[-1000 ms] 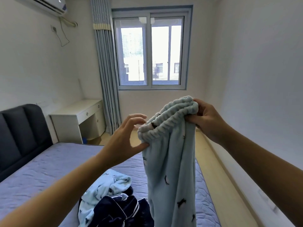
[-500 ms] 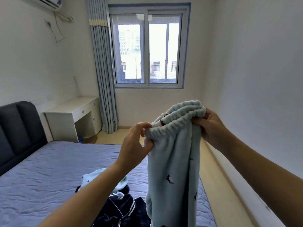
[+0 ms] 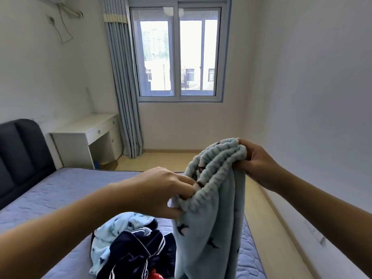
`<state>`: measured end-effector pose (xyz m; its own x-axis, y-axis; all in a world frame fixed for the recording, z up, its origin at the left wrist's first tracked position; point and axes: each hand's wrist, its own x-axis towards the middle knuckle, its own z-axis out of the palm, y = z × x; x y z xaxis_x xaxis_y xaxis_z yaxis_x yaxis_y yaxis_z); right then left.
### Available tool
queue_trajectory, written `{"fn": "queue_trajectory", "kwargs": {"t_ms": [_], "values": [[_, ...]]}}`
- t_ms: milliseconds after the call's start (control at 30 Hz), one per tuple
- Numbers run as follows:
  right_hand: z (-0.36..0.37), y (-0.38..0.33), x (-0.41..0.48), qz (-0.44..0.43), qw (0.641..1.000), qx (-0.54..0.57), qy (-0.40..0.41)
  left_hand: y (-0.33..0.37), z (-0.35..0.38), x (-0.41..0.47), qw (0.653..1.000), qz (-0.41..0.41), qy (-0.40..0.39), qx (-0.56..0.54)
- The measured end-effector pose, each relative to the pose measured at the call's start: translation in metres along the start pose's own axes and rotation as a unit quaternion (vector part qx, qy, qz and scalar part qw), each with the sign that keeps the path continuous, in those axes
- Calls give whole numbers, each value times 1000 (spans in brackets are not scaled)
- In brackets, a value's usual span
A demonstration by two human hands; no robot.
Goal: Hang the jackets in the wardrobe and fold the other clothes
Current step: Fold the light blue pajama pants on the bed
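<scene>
Both hands grip the elastic waistband of pale blue fleece pajama pants (image 3: 209,228): left hand (image 3: 165,190) pinches its near end, right hand (image 3: 255,160) clutches its far end, above the bed (image 3: 60,190).

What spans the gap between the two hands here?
Head view: the waistband of the light blue pants, left hand gripping one end, right hand the other.

Lilac bed (image 3: 60,190) bearing a heap of pale-blue and navy clothes (image 3: 131,249)
</scene>
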<state>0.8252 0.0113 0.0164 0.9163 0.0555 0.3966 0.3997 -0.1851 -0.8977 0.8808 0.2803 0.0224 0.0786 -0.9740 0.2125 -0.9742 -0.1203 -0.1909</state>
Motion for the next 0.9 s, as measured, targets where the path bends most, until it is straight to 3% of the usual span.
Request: {"fn": "queue_trajectory", "kwargs": {"t_ms": [100,200,400,500,667,800,900], "values": [[3,-1,-1,4,1000,2,-16,14,-7,3,997,59,-34,30],[5,0,-5,14,1000,-3,-23,31,-12,7,991,118,-8,66],[10,3,-10,19,999,-19,-23,36,-15,25,984,105,-112,86],[14,5,-12,23,1000,-13,-8,38,-11,35,977,126,-125,121],[15,8,-22,20,999,-39,-4,54,-2,40,968,184,-155,74],[0,11,-42,-17,997,-58,42,25,-8,7,983,126,-103,80],[1,-1,-51,-103,989,-103,-5,-4,-18,-9,991,63,-83,80]]}}
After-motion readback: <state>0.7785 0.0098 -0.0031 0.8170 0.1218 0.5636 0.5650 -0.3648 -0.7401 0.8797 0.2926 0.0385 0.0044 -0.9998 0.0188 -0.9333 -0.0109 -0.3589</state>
